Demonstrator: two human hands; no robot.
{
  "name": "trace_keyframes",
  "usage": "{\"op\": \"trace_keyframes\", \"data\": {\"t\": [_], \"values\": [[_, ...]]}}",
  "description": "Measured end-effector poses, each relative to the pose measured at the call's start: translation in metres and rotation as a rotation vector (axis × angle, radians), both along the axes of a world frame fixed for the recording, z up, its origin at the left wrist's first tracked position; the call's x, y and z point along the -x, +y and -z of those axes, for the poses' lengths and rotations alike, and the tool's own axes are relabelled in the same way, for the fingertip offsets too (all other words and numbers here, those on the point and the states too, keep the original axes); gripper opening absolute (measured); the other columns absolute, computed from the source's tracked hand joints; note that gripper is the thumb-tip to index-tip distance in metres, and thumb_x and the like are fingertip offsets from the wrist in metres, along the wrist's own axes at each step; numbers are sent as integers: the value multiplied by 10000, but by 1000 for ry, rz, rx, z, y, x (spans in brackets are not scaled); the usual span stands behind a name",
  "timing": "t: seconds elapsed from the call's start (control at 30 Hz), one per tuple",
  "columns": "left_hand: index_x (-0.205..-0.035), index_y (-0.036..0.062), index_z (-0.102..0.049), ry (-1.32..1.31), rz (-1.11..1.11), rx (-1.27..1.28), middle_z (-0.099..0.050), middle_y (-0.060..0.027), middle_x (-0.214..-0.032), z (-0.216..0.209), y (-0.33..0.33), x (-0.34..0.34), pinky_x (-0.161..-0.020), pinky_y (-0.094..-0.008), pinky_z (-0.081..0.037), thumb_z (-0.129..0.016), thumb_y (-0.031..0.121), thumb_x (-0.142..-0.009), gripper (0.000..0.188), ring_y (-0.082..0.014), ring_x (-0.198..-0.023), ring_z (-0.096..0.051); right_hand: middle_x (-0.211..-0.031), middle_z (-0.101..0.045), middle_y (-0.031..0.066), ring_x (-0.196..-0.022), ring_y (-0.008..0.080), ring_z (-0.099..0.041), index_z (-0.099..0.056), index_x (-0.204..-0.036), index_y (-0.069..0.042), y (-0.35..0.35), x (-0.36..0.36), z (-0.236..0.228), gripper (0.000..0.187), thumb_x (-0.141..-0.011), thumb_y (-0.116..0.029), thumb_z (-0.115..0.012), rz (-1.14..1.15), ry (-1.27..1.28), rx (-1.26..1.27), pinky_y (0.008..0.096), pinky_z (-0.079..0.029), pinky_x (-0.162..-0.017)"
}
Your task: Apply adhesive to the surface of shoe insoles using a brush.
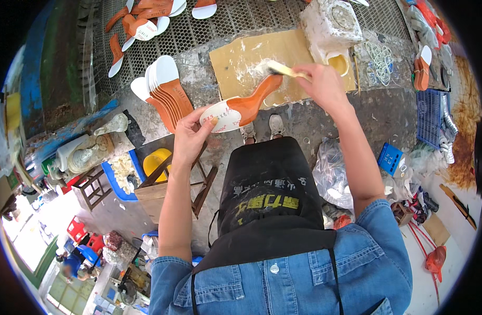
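In my left hand [191, 135] is a shoe insole [255, 103], pinched by its white forepart with the thumb on top. Its orange heel end points away to the right, over a sheet of brown cardboard [240, 59] smeared with white. My right hand [326, 88] grips a small brush [284, 69] by its pale handle. The dark bristles are at the insole's heel tip; whether they touch it is hard to tell. Left of the cardboard lies a fanned stack of similar orange-and-white insoles [170, 102].
A white-crusted block-like container [330, 29] with a yellow opening stands at the cardboard's far right corner. More insoles [145, 29] lie on metal mesh [241, 18] at the back. A coil of white string [376, 62] sits right. A wooden stool [172, 184] stands below left, a blue crate [428, 118] right.
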State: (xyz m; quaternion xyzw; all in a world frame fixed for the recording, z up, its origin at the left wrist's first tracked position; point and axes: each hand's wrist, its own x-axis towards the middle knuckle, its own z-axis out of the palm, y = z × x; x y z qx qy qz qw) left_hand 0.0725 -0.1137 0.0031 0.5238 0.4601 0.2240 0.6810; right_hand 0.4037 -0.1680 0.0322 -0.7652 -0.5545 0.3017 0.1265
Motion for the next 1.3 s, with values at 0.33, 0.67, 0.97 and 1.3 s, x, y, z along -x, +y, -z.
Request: {"op": "trace_keyframes", "data": {"t": [0.33, 0.67, 0.97, 1.3], "values": [[-1316, 57, -540, -458, -479, 726, -671, -86, -1195, 24, -44, -20, -843, -348, -618, -608, 66, -947, 375, -208, -1022, -697, -947, -715, 48, -861, 89, -628, -701, -1195, -37, -51, 12, 42, 310, -900, -129, -721, 363, 249, -153, 255, -497, -761], [-1272, -14, -546, -779, -607, 1009, -684, -157, -1176, 51, -59, -9, -818, -326, -641, -570, 91, -970, 320, -257, -1023, -705, -949, -708, 13, -792, 76, -598, -705, -1196, -18, -62, 19, 68, 304, -907, -108, -727, 529, 458, -310, 221, -480, -710], [-1251, 10, -556, -634, -624, 869, -685, -124, -1178, 24, -53, -23, -820, -332, -636, -589, 92, -963, 301, -234, -1039, -698, -1005, -729, 102, -850, 130, -652, -735, -1147, -75, -62, 15, 59, 287, -868, -136, -756, 642, 261, -157, 289, -515, -776], [-1302, 39, -546, -444, -554, 620, -669, -95, -1214, -18, -52, -47, -850, -368, -610, -608, 96, -956, 356, -220, -1082, -681, -797, -603, 73, -703, 191, -599, -733, -1133, -83, -91, 63, -22, 314, -821, -59, -761, 102, 175, -407, 292, -476, -656]]}}
